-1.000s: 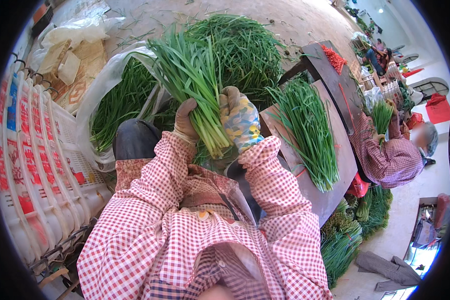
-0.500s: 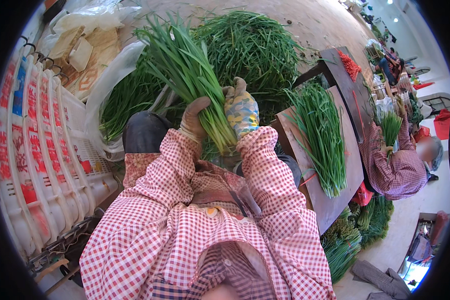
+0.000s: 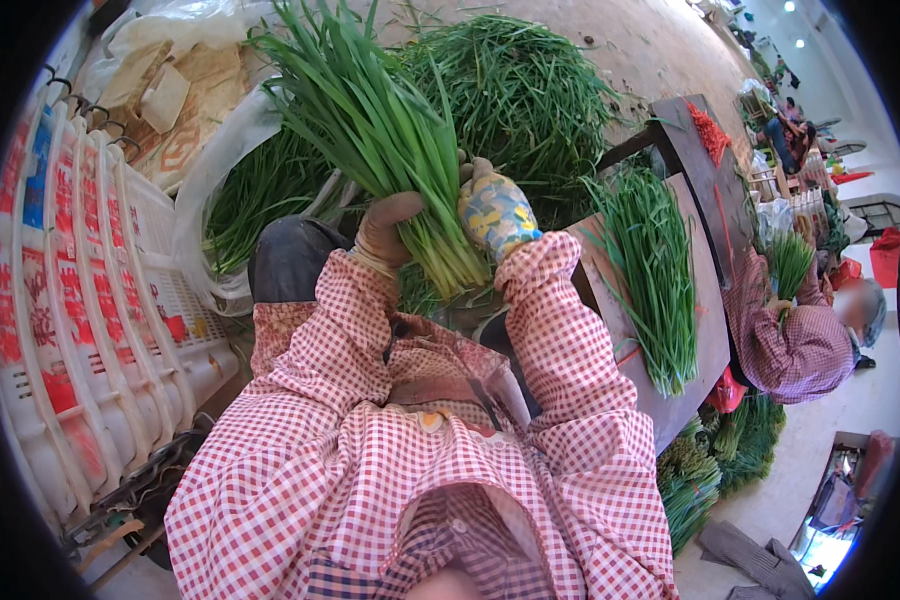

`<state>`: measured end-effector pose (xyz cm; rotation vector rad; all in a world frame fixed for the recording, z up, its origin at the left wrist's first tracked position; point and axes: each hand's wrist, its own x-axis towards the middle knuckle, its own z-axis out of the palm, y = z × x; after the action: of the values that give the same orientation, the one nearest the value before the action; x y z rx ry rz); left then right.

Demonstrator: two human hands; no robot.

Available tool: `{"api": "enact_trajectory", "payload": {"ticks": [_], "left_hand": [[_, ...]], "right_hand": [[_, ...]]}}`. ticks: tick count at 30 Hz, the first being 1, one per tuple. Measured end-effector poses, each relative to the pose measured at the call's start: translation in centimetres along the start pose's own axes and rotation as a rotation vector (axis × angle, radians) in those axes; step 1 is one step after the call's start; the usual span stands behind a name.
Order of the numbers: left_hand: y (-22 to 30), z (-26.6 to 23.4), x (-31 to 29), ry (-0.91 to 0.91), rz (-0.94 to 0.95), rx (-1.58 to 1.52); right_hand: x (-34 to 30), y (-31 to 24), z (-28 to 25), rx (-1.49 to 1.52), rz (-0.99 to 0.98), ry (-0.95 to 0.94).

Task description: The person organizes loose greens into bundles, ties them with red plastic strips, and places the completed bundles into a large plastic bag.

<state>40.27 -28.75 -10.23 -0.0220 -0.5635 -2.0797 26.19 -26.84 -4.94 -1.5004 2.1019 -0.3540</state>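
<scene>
A thick bunch of garlic chives (image 3: 380, 125) is held up in front of my body, its green leaf tips pointing away and left, its pale stem ends toward me. My left hand (image 3: 386, 230), in a brownish work glove, wraps the lower part of the bunch from the left. On the right side, my right hand (image 3: 500, 212), in a glove with a blue and yellow patterned cuff, closes against the stems; some of its fingertips are hidden behind them. A second pile of chives (image 3: 655, 290) lies on a board (image 3: 692, 385) to my right.
Beyond my hands is a big heap of loose chives (image 3: 520, 100). A clear plastic bag (image 3: 192, 225) with more chives lies left of it. White crates (image 3: 120, 300) stand at the left. Red ties (image 3: 708, 135) rest on a bench. Another person (image 3: 795, 345) sits at the right holding chives.
The bunch and both hands have shifted slightly; the right hand has moved a little right and down. The stem ends look more fanned out.
</scene>
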Motion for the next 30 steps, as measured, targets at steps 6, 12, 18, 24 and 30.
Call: {"api": "enact_trajectory", "payload": {"ticks": [6, 12, 18, 24, 30], "left_hand": [[0.3, -2.1, -0.8, 0.031, -0.006, -0.067], [3.6, -2.2, 0.2, -0.081, 0.127, -0.247], [3.7, -1.2, 0.8, -0.013, -0.194, 0.193], [-7.5, 5.3, 7.5, -0.450, -0.175, 0.842], [-17.9, 11.5, 12.9, -0.735, -0.388, 0.764]], "right_hand": [[-0.5, -1.1, -0.3, -0.071, 0.017, 0.027], [-2.9, 9.3, 6.2, -0.016, -0.001, 0.058], [-4.1, 12.2, -1.9, 0.234, -0.138, -0.302], [-5.8, 7.4, -11.5, 0.749, -0.621, 0.295], [-10.1, 12.2, -14.8, 0.836, -0.238, 0.697]]}}
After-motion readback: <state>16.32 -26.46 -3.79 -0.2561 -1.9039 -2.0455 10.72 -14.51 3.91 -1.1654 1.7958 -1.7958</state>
